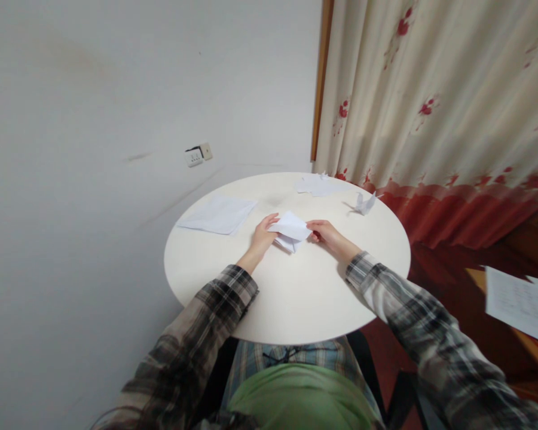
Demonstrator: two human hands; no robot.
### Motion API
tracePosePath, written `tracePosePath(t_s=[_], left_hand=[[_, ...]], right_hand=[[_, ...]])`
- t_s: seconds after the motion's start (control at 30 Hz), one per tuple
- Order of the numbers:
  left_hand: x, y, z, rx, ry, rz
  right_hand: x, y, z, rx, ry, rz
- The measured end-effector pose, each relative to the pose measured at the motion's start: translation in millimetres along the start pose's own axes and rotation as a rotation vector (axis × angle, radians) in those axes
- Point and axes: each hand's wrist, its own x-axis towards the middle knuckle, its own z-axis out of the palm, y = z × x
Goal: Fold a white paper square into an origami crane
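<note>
A partly folded piece of white paper (291, 227) is held between my two hands, a little above the middle of the round table. My left hand (264, 235) grips its left edge, with the thumb side against the paper. The right corner is pinched by my right hand (323, 232) between thumb and fingers. One flap of the paper stands raised over a lower layer. To the right and farther back stands a folded paper crane (364, 204).
The round white table (287, 310) stands against the wall. A stack of white paper sheets (219, 214) lies at its left, more white paper (316, 184) at its far edge. A socket (193, 157) is on the wall. Printed sheets (520, 301) lie on furniture at right, beneath a floral curtain (430, 119).
</note>
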Motion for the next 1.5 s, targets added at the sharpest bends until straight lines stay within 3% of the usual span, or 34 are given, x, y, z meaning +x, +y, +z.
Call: tracePosePath(t_s=[0.27, 0.37, 0.67, 0.93, 1.07, 1.17, 1.37, 1.5], left_hand=[[-2.6, 4.3, 1.7, 0.076, -0.001, -0.063], [-1.8, 3.9, 2.1, 0.066, 0.028, -0.061], [-1.3, -0.2, 0.7, 0.008, 0.021, -0.134], [-1.1, -0.1, 1.4, 0.083, -0.079, -0.148], [2.4, -8.1, 0.5, 0.231, -0.148, -0.063], [3.1, -10.9, -0.8, 0.403, -0.129, 0.071], [0.4, -7.5, -1.5, 0.663, -0.256, 0.134], [0.7, -7.7, -2.3, 0.788, -0.234, 0.178]], right_hand=[[-2.3, -3.6, 2.8, -0.032, 0.033, 0.007], [-2.1, -4.6, 3.9, 0.015, 0.066, -0.026], [2.3, 0.2, 3.6, 0.012, 0.007, -0.169], [11.8, 11.3, -6.4, -0.218, 0.111, -0.240], [12.8, 14.3, -7.8, -0.638, 0.175, -0.469], [11.5, 15.0, -7.0, -0.849, 0.094, -0.579], [4.3, 13.7, -2.0, -0.769, 0.002, -0.463], [1.1, 10.3, 0.6, -0.810, 0.002, -0.490]])
